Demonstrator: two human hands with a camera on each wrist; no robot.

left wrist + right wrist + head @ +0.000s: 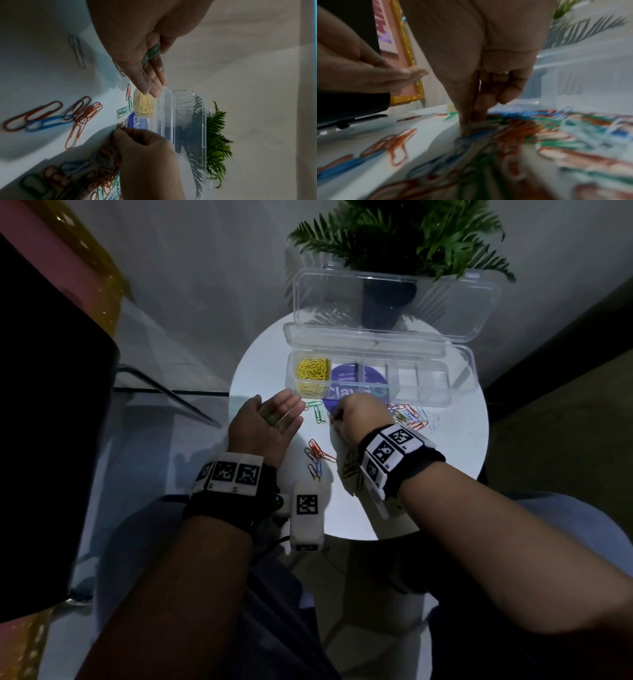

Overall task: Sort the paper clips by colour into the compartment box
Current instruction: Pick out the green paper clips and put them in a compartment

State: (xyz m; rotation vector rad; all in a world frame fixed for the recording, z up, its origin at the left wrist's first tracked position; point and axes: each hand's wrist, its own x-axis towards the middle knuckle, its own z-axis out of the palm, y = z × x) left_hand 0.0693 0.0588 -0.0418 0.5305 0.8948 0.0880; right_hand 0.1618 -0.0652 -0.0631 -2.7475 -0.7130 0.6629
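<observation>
furthest left of the compartment box: left hand, palm up and flat, fingers straight toward the box's near-left corner, green clips resting loose in the palm. just beyond those fingertips, inside the box's leftmost compartment: yellow clips, already sorted; other compartments apparently unfilled. between the flat palm and the other hand, just in front of the box's near wall: a few loose green clips on the white table, long axes roughly pointing at the box. nearer the body than the box: a small cluster of red and blue clips. next, in front of the box's middle: right hand, knuckles up, fingertips pressed down at the left edge of the mixed pile, seemingly pinching one clip; colour hard to tell through the blur. furthest right, along the box's near wall: bulk of the pile, touching nothing but the table. behind the box: upright clear lid, then a potted fern. for the coming transfer: cupped palm just left of the picking hand, box just beyond both, right hand nearer the pile.
</observation>
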